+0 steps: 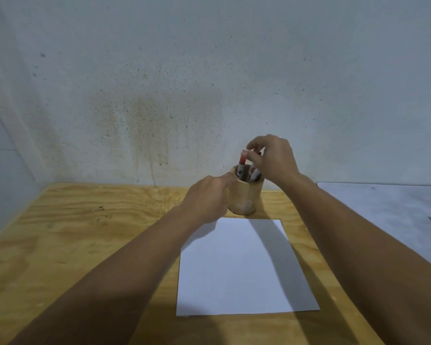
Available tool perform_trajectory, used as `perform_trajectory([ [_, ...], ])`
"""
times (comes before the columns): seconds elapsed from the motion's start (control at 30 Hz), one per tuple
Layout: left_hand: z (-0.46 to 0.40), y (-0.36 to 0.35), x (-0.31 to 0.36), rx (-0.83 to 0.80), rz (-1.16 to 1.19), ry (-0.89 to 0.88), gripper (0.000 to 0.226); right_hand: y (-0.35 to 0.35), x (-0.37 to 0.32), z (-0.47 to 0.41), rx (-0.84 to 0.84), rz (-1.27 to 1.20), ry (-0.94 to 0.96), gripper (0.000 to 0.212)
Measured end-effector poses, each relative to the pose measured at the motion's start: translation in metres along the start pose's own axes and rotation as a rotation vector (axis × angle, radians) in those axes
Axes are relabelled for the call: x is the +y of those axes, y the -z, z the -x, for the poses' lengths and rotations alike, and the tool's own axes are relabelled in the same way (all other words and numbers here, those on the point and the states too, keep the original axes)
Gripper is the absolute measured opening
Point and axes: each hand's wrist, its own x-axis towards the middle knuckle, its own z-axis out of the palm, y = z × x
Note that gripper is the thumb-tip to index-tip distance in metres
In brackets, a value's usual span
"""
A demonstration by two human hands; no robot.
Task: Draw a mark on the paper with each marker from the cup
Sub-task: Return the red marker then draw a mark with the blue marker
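A person's right hand (271, 158) pinches its fingertips around the top of a marker standing in a wooden cup (245, 195), while the left hand (207, 200) braces the cup's left side, fingers curled against the wall and the index finger resting at the rim. The grasped marker (255, 171) leans toward the right side of the cup; a second, red-capped marker (242, 161) stands upright just beside it, free of the fingers.

The step in hand looks to be drawing out the first marker. It would go best as a straight upward lift along the barrel, with the left hand pressing the cup down so it neither tips nor slides toward the sheet, and the fingers kept clear of the red cap so the neighbour is not dragged out too.

A blank sheet of paper (241, 267) lies flat on the plywood table (72, 232) directly in front of the cup, its far edge almost touching the cup's base (no mark is visible on it, so the task appears to be at its start).

By count: one cup, one sheet in use, and two markers clearly seen; the hand hides part of the cup's mouth, so a third cannot be ruled out. To the right of the cup, well apart, sits a grey surface (388, 205).
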Motion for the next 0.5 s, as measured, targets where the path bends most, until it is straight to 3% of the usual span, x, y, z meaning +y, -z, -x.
perform_trajectory([
  [0.07,0.0,-0.001,0.0,-0.001,0.022,-0.004,0.065,0.002,0.007,0.004,0.094,-0.046,-0.054,0.039],
  [0.17,0.001,-0.002,-0.001,-0.003,0.038,-0.011,0.064,0.001,0.018,0.008,-0.043,-0.082,-0.291,0.055],
  [0.23,0.0,-0.003,-0.001,-0.007,0.026,0.003,0.064,-0.002,0.022,0.013,-0.125,-0.149,-0.376,0.037],
  [0.3,0.0,-0.003,-0.002,-0.017,0.014,0.017,0.064,-0.004,0.024,0.016,-0.096,-0.247,-0.404,0.018],
  [0.5,0.003,0.0,0.003,-0.037,0.023,0.013,0.067,0.001,0.023,0.022,-0.011,-0.441,-0.414,0.015],
])
